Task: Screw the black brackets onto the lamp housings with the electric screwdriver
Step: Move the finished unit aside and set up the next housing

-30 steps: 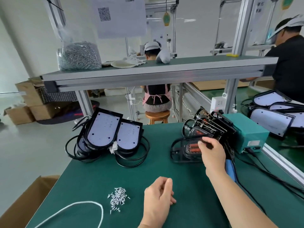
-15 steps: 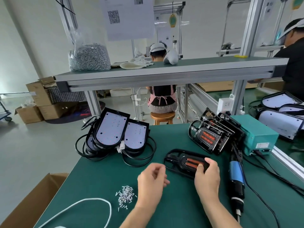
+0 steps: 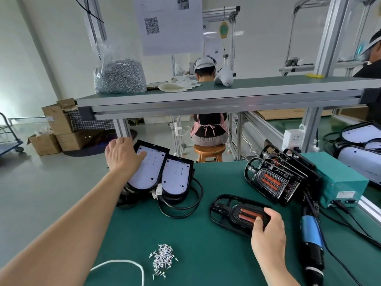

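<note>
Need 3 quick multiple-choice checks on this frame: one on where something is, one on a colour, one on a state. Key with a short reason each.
1. Where does the loose pile of screws lie?
A) on the table, near its front edge
B) on the wooden stool
C) on top of the teal box

2. What colour is the middle part of the screwdriver?
A) red
B) blue
C) yellow

3. What is the right hand doing?
A) gripping the screwdriver
B) picking up screws
C) holding the black bracket that lies flat on the table

Key:
1 A: the screws sit on the green table top, close to the person.
2 B: a blue sleeve shows between the black ends.
3 C: the fingers and thumb curl over the bracket's near end, and the screwdriver lies untouched beside it.
</note>
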`<state>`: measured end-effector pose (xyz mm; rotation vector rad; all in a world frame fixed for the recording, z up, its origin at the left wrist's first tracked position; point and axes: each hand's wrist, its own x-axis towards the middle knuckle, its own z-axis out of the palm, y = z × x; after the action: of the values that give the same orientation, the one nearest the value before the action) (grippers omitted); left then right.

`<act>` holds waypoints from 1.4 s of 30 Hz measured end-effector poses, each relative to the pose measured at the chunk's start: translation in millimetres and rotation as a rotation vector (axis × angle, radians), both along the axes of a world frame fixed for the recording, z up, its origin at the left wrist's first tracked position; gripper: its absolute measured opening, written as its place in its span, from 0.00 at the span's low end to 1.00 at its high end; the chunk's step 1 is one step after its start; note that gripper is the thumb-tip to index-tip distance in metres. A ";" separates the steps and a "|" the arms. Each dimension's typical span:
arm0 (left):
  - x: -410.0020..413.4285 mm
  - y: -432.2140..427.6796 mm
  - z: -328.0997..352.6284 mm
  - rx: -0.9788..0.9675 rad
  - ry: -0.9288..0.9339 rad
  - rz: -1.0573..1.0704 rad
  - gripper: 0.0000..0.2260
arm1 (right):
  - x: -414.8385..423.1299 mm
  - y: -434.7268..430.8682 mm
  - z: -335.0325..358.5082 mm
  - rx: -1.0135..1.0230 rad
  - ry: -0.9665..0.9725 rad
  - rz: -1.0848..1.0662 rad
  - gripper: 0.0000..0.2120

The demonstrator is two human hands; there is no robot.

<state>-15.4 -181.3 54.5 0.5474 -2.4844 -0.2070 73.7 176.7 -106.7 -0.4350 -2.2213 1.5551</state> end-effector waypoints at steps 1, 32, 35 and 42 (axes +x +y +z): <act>-7.1 -8.7 1.4 -0.021 -0.081 -0.003 0.31 | 0.2 -0.1 -0.2 -0.001 0.002 0.005 0.18; -41.4 -55.4 2.2 -0.147 -0.330 -0.272 0.14 | -1.3 -0.4 1.9 0.013 -0.004 0.038 0.18; -39.1 -51.7 2.5 -0.127 -0.328 -0.257 0.13 | -1.9 0.0 0.5 0.013 -0.004 0.038 0.17; -35.8 -37.3 5.0 0.010 -0.339 -0.240 0.16 | -3.4 -1.5 -1.0 0.004 -0.005 0.032 0.17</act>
<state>-51.1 -218.7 59.5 0.3059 -2.8814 -0.2364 70.3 175.2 -107.7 -0.4048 -2.2453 1.5672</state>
